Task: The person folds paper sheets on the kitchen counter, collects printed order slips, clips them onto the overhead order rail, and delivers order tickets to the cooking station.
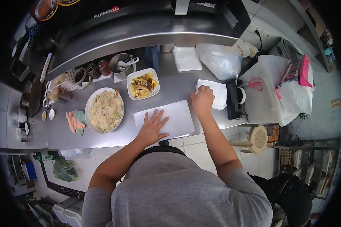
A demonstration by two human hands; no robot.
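Note:
My left hand (153, 126) lies flat with its fingers spread on a white rectangular sheet (178, 116) near the counter's front edge. To its right, my right hand (203, 99) rests with bent fingers over the left part of a white square stack (219, 92); whether the fingertips pinch a piece of it is hard to tell. A large white bowl of rice (105, 110) stands left of the sheet. Behind the sheet is a square white bowl (143, 83) with yellow and brown food.
A black tape dispenser (233, 99) stands right of the stack, beside a clear plastic bin (267, 90). Behind are a plastic bag (220, 62), another white stack (187, 59) and a metal pot (117, 63). A crumpled cloth (76, 122) lies left. A steel shelf (147, 42) overhangs the back.

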